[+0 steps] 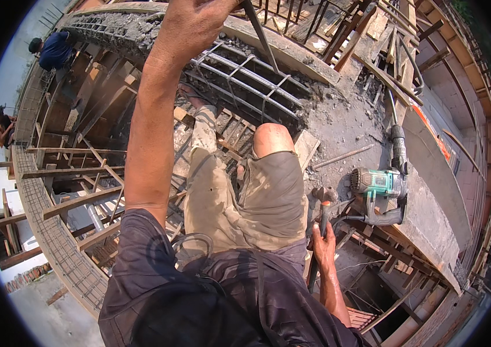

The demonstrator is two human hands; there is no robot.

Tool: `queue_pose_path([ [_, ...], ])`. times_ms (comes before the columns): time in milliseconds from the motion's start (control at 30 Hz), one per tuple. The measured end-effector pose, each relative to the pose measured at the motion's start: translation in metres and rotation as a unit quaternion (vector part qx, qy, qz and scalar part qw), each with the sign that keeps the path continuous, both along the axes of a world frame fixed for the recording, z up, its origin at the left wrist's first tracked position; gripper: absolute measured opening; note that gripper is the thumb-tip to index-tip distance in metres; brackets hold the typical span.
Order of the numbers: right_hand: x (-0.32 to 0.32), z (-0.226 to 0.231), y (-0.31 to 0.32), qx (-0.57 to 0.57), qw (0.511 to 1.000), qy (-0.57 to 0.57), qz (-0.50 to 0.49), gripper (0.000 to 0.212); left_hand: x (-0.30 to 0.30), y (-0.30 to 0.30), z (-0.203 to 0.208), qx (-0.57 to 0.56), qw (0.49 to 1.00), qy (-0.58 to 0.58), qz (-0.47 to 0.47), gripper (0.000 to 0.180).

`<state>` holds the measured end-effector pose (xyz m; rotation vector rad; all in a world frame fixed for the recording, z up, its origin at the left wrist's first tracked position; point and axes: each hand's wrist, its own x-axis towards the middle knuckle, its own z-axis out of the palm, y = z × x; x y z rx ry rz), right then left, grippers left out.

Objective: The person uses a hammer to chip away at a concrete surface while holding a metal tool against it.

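My left hand [190, 29] reaches far forward at the top edge, its fingers closed around the upper part of a dark metal bar [261, 36]. The bar slants down to the exposed rebar [242, 72] of a broken-out concrete beam. At my right side, my right hand [323, 246] is wrapped around the handle of a hammer [325, 194], whose head points away from me beside the rough concrete. Part of its handle is hidden by the hand. A teal demolition hammer [378, 184] with a long chisel bit lies to the right of the hand hammer.
Loose rubble and a short rod [344, 156] lie on the concrete [344, 124]. Timber props [83, 199] and open gaps are on the left, along a curved rebar-lined beam [43, 202]. Two people work at far left, one in dark blue [57, 52]. Planks [399, 29] stand at upper right.
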<state>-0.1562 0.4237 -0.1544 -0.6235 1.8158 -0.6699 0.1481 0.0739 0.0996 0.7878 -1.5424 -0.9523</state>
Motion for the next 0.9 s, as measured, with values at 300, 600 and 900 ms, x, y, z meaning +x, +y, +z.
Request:
queue_pose_path([
  [300, -0.01, -0.007, 0.009, -0.009, 0.999, 0.014, 0.042, 0.027, -0.007, -0.061, -0.096, -0.098, 0.983, -0.146, -0.044, 0.02],
  [600, 0.002, 0.012, 0.002, -0.017, 0.978, 0.188, 0.087, 0.029, -0.039, -0.085, -0.176, -0.002, 0.982, -0.187, -0.026, 0.019],
  [900, 0.022, 0.153, -0.119, -0.315, 0.941, 0.106, 0.057, 0.015, -0.06, -0.091, -0.182, -0.039, 0.962, -0.264, -0.064, 0.019],
])
